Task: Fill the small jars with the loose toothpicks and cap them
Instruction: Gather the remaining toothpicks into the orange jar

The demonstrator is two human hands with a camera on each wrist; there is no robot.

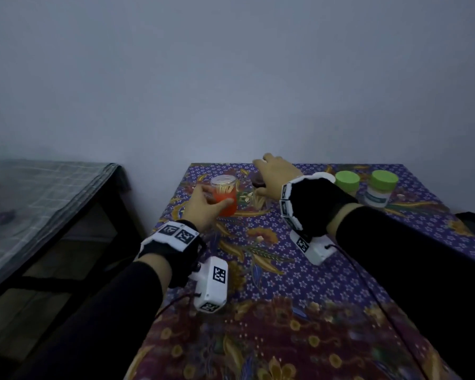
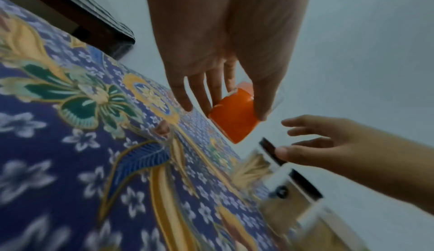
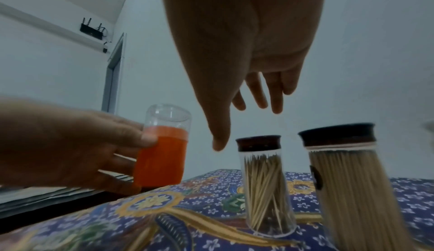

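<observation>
My left hand [image 1: 211,198] grips an orange jar [image 1: 225,197] with a clear top, slightly tilted, at the table's far left; toothpicks show through the clear part. The left wrist view has thumb and fingers [image 2: 199,91] curled round the orange jar [image 2: 234,123]. My right hand [image 3: 241,125] hovers open, fingers spread, just above a small clear jar [image 3: 265,184] with a dark cap, partly filled with toothpicks. A wider dark-capped jar [image 3: 347,184] packed with toothpicks stands beside it on the right. In the head view my right hand [image 1: 259,176] hides most of both jars.
Two white jars with green lids [image 1: 347,181] [image 1: 383,187] stand at the back right of the table, which wears a purple flowered cloth [image 1: 285,270]. A wall rises right behind it. A dark bench with a checked cover [image 1: 52,204] sits beyond the table's left edge.
</observation>
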